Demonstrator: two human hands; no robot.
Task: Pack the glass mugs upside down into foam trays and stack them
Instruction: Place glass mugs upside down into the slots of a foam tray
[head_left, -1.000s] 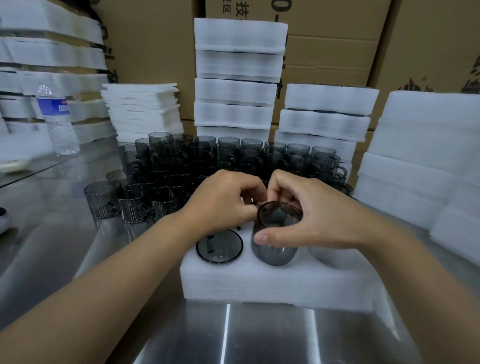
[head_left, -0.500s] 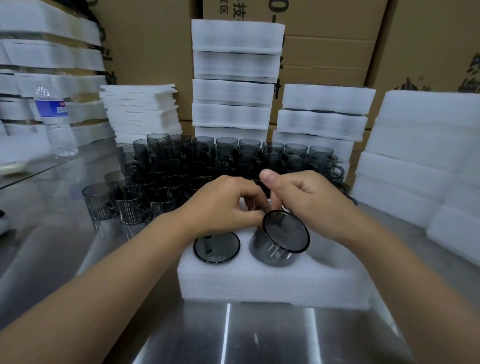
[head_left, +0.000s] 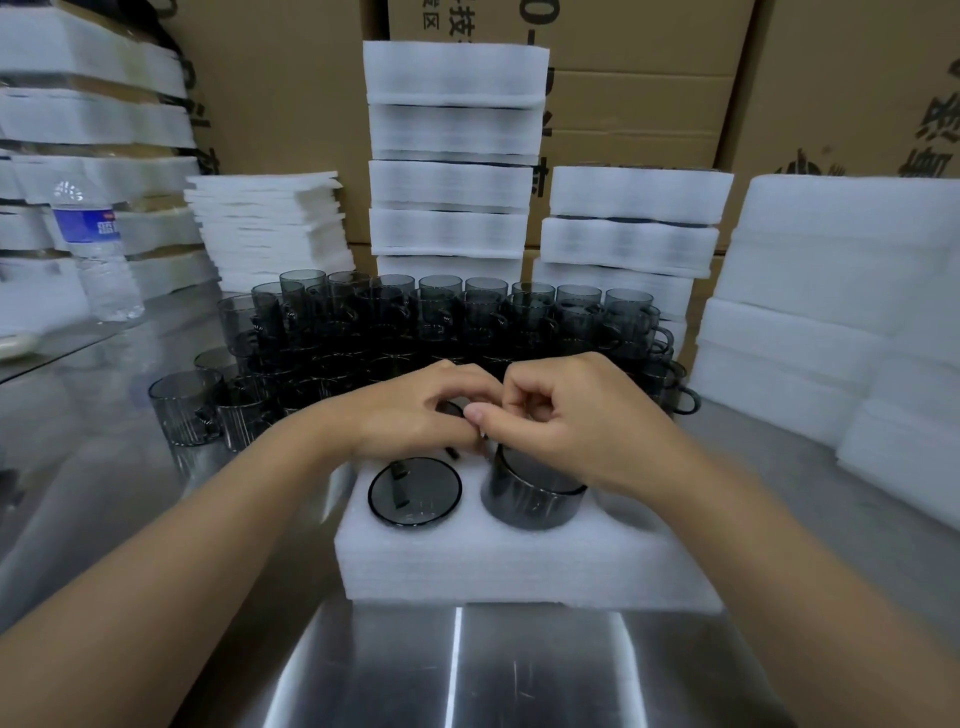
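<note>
Both my forearms extend forward, converging. My left hand (head_left: 415, 410) and my right hand (head_left: 571, 423): backs up, fingers curled inward, meeting at fingertips. Grip beneath not visible.

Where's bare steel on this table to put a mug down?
Free: the steel strip in front of the foam tray, and the patch left of it, between the water bottle and the mugs. Crowded: behind the tray, mugs stand packed.

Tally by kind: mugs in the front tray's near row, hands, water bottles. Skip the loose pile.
Mugs, near row of the tray: 2 (left mug, right mug)
Hands: 2 (left hand, right hand)
Water bottle: 1
Total: 5
</note>
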